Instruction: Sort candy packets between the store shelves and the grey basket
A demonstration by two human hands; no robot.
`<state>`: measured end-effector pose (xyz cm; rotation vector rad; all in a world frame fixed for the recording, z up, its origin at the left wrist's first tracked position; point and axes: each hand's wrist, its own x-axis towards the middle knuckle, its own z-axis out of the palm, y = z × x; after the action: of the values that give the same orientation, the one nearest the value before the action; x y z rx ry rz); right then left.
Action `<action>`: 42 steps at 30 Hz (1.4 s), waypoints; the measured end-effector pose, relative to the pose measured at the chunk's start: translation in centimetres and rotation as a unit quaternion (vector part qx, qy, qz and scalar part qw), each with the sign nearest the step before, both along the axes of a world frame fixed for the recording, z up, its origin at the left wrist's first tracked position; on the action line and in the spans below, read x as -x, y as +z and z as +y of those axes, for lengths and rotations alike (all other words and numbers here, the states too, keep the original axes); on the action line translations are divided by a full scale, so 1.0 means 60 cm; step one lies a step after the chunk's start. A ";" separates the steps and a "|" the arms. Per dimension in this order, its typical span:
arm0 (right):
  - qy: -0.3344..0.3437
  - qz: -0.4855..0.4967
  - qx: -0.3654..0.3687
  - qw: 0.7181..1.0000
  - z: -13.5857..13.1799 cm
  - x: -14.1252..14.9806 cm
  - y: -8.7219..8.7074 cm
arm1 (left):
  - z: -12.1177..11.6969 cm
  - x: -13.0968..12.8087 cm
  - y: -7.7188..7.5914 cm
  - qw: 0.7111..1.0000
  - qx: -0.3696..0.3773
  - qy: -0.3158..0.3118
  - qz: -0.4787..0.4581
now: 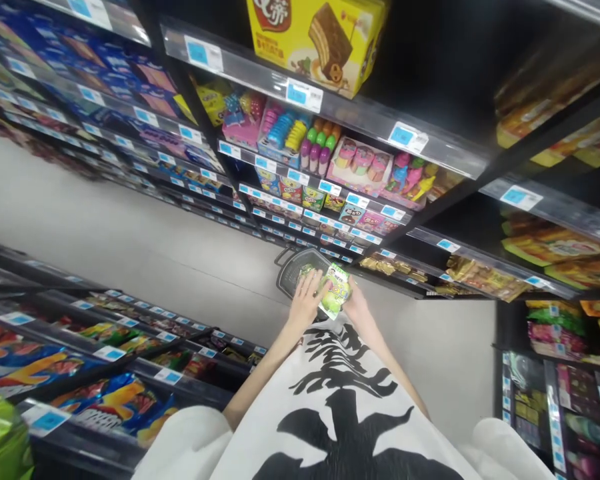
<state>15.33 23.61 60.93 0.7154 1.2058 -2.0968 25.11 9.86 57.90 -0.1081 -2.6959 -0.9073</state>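
Observation:
A small green and white snack packet (335, 291) is held in front of my body, above the floor of the aisle. My right hand (356, 305) grips its right edge, with most of the fingers hidden behind it. At the packet's left side is my left hand (307, 299), its thumb against the front and its other fingers stretched forward, a ring on one of them. Beyond and below the hands sits a dark grey shopping basket (286, 277). Something green shows inside it near my left fingertips, too small to name.
Tall black shelves with price tags rise ahead, bearing a yellow cake box (315, 40), boxes of colourful toy candies (363, 163) and wrapped snacks. Chip bags (110, 407) fill shelves close on my left. More shelves (555, 400) stand at right. Grey floor (180, 247) runs between.

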 end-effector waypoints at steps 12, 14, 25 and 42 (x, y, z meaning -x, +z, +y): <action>0.084 0.135 -0.113 0.981 -0.023 0.003 0.026 | -0.003 0.016 -0.007 0.630 -0.761 0.124 -0.096; 0.070 0.162 -0.162 0.971 -0.026 0.003 0.024 | -0.009 0.016 -0.003 0.489 -0.855 0.133 -0.111; 0.122 0.192 -0.119 0.967 -0.053 0.008 0.029 | -0.027 0.016 0.008 0.380 -0.912 0.100 -0.117; 0.074 0.195 -0.127 0.970 -0.064 0.004 0.007 | -0.040 0.015 0.008 0.374 -0.918 0.069 -0.110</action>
<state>15.10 19.75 61.36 0.3099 1.7090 -2.0359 24.18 7.44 58.36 0.6879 -0.2496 -3.0394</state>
